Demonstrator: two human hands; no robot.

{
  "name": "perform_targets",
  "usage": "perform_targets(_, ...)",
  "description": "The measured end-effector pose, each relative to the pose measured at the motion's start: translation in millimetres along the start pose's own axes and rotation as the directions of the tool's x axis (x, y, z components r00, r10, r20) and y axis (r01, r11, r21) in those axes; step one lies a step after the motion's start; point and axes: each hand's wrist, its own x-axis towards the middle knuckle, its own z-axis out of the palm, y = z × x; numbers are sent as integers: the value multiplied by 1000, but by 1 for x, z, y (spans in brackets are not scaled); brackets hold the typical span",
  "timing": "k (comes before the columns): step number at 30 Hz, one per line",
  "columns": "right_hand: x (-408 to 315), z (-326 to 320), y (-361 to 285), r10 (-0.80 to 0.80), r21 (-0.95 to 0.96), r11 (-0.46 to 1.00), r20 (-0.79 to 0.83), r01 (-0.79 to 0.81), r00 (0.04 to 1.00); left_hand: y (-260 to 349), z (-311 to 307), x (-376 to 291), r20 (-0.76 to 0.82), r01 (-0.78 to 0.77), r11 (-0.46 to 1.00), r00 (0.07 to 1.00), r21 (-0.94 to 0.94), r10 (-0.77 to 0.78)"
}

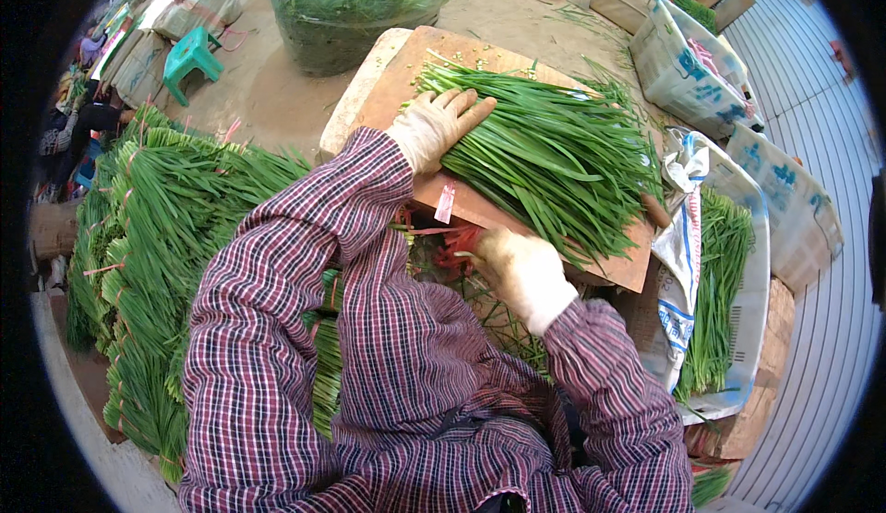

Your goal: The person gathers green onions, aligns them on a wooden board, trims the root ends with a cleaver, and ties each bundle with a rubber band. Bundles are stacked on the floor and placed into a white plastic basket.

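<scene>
A loose bunch of green garlic chives [547, 146] lies across a wooden board [498, 208], its pale cut ends toward the far left. My left hand [436, 125], in a pale glove with bare fingertips, presses on the bunch near those ends and holds it. Just off the board's near edge, my gloved right hand [519, 271] has its fingers curled at a tangle of red ties [457, 246]. Whether a tie is pinched there is hidden. A pink-and-white printed strip [445, 201] sits at the board's near edge. A brown handle [655, 210] pokes out by the leaf tips.
Tied chive bundles [159, 236] are heaped at my left. At right, a white crate [751, 347] holds more chives beside a printed sack [682, 257]; another crate [692, 70] stands farther off. Beyond the board are a plastic bag of greens [353, 22] and a green stool [192, 63].
</scene>
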Motion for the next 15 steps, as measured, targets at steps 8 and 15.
perform_targets(8,91,49,11,151,44,987,37,-153,988,-1,2,1,-57,1,1000,998,-25,-2)
perform_targets(15,85,34,36,470,971,227,-44,-73,882,1,-7,1,48,30,999,998,-12,-29)
